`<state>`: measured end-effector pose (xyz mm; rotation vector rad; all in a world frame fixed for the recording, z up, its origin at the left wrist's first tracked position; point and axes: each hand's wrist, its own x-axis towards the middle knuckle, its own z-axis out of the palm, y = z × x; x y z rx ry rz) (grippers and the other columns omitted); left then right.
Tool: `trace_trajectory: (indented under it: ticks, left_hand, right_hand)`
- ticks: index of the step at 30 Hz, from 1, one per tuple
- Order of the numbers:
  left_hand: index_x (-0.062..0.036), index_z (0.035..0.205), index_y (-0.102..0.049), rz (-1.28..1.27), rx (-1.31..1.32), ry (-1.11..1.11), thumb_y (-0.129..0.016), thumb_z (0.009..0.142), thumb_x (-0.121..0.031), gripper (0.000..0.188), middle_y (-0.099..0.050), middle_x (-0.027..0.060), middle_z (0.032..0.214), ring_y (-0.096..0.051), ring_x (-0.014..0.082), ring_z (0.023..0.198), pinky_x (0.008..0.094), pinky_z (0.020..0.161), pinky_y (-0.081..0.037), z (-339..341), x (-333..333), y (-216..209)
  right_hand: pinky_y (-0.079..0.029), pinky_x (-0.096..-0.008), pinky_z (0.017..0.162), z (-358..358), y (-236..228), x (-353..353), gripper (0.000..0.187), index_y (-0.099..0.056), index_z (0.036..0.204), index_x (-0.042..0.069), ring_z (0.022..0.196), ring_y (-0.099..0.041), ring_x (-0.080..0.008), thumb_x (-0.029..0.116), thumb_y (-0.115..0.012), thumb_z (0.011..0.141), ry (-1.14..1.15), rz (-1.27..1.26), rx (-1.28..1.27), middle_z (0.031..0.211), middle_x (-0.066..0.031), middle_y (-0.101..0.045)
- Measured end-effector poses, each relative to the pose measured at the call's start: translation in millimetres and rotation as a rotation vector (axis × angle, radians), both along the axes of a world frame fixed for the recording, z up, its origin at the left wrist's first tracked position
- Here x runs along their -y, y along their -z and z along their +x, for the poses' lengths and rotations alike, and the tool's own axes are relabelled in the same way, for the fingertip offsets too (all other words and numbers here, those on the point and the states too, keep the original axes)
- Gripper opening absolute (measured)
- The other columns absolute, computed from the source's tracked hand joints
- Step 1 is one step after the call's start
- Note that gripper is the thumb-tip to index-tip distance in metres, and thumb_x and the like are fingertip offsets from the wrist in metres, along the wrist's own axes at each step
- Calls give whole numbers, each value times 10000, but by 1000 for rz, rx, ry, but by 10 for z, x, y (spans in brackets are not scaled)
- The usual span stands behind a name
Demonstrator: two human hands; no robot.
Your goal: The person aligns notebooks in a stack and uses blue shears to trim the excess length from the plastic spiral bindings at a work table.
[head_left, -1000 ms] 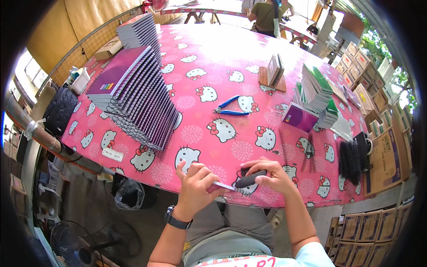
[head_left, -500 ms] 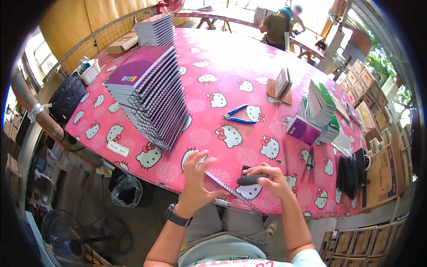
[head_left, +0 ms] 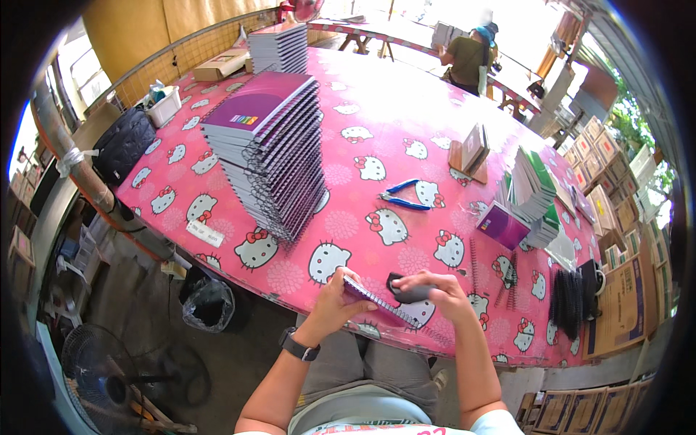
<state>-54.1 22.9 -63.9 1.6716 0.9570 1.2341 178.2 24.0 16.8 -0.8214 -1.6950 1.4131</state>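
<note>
Near the table's front edge, my left hand [head_left: 339, 303] grips a thin purple spiral notebook [head_left: 357, 289] by one end, with the thumb along its near side. The wire coil runs along the notebook's upper edge, and loose coil sticks out past its right end. My right hand [head_left: 440, 291] is closed on a dark, rounded block [head_left: 412, 292] just above and beside the coil. What kind of thing the block is, I cannot tell. Left of my hands rises a tall stack of purple spiral notebooks [head_left: 264, 109]. Blue-handled pliers [head_left: 407, 194] lie beyond my hands.
The pink patterned tablecloth [head_left: 341, 225] covers the table. To the right are green-edged booklets [head_left: 533, 181], loose coils [head_left: 512, 283] and a bundle of black coils [head_left: 565, 304]. A wooden stand [head_left: 470, 161] sits farther back. Cartons [head_left: 616, 304] border the right side. Another person [head_left: 464, 61] works far off.
My left fingers, spread around the notebook before, have closed on it, and its purple cover has tipped into sight. The right hand still holds the dark block. The view has shifted slightly.
</note>
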Motion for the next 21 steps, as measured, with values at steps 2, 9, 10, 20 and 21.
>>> trace_trajectory:
  ticks: [2, 9, 10, 20, 21]
  left_hand:
    - [-70, 1025, -428, -42, 29, 15, -828, 708, -208, 529, -552, 76, 866, -547, 183, 830, 333, 753, -443, -5, 41, 19]
    - [-64, 1027, -420, 46, -58, -14, -802, 739, -173, 490, -557, 74, 811, -573, 171, 716, 308, 629, -464, 19, 34, -43]
    - [-62, 1025, -421, 17, -63, -7, -798, 743, -165, 481, -558, 78, 804, -575, 175, 698, 304, 611, -464, 16, 47, -115]
    - [-39, 872, -584, 113, 43, -20, -799, 676, -52, 292, -611, 76, 807, -628, 184, 725, 301, 642, -505, 155, 237, -637]
    - [-37, 865, -589, 123, 29, 4, -801, 665, -49, 292, -613, 77, 805, -631, 183, 727, 300, 644, -508, 150, 262, -654]
  right_hand:
    - [-459, -358, 849, -42, -29, 49, 393, -696, 997, 36, 917, -574, -215, 374, -706, 797, -113, -89, -228, 1061, -93, -686]
    - [-431, -374, 911, 71, 37, 22, 499, -635, 1138, 80, 1119, -525, -292, 388, -733, 757, 540, 790, 1109, 1279, -97, -582]
    - [-417, -365, 935, 37, -63, 62, 526, -597, 1185, 96, 1105, -524, -274, 322, -760, 739, 512, 817, 1093, 1292, -84, -564]
    - [-489, -402, 840, -501, -391, 576, 476, -535, 1228, -8, 964, -615, -314, 213, -674, 830, 292, 564, 634, 1072, -161, -635]
    - [-479, -414, 860, -522, -406, 595, 529, -503, 1267, -16, 977, -610, -324, 253, -665, 841, 254, 494, 669, 1091, -162, -632]
